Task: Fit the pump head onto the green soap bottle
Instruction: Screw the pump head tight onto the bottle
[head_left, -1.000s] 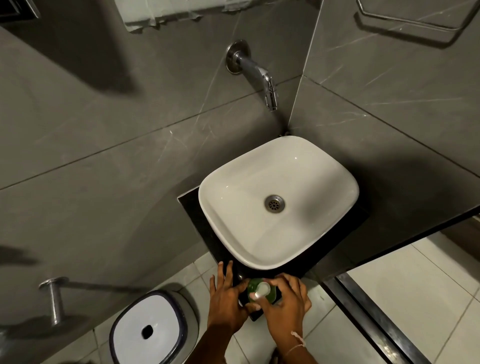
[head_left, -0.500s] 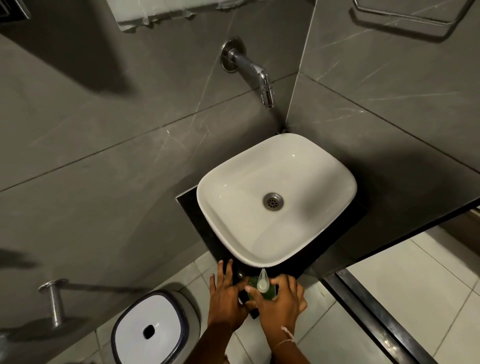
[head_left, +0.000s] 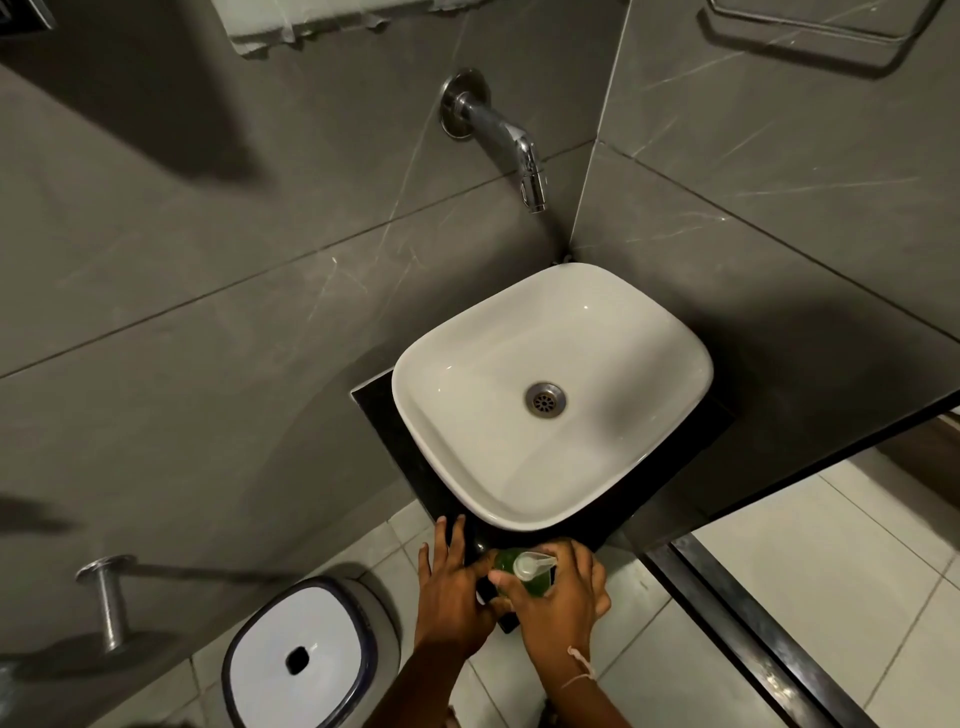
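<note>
Starting at the left, the left hand is resting beside the bottle, its fingers spread open across the dark counter edge and its thumb side touching the bottle's left flank, steadying it more than gripping it. The bottle is standing upright on the counter's near corner, just in front of the sink. The pump is sitting on its neck, and its spout is now pointing right; half a second ago it was pointing away toward the sink, and a second ago it was showing only as a round cap. That swing is suggesting the head is being screwed down, so the fitting is probably in its last turns, though whether the thread is fully seated cannot be told from above. The right hand is wrapping around the bottle's right side, fingers curled closed on the bottle and pump collar.

The counter is a small black slab in the corner of grey stone walls. A chrome tap is jutting out above the sink. On the pale tiled floor at lower left a white-lidded bin is standing, with a metal holder on the wall beside it.
</note>
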